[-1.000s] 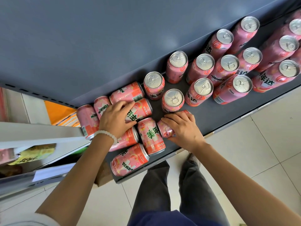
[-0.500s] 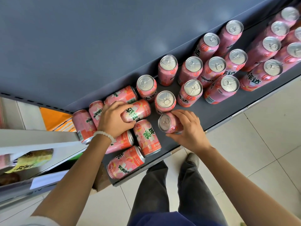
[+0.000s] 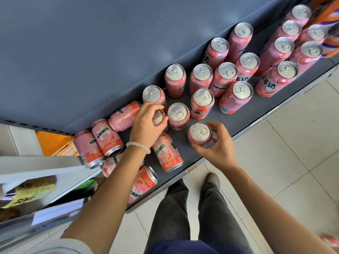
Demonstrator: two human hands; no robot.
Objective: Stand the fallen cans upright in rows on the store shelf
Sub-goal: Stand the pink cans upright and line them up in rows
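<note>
My right grip (image 3: pixel 215 145) grasps an upright can (image 3: pixel 200 133) near the shelf (image 3: pixel 256 110) front edge; my left grip (image 3: pixel 146 123) grasps another can (image 3: pixel 158 117), mid-righting. Next: seat both in row, then take the fallen cans (image 3: pixel 108 137) at left.

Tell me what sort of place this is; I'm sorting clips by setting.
Most likely a shop aisle: many identical pink Mirinda drink cans fill a long grey metal shelf, packaged goods sit on a lower tier, and the floor is pale tile.
</note>
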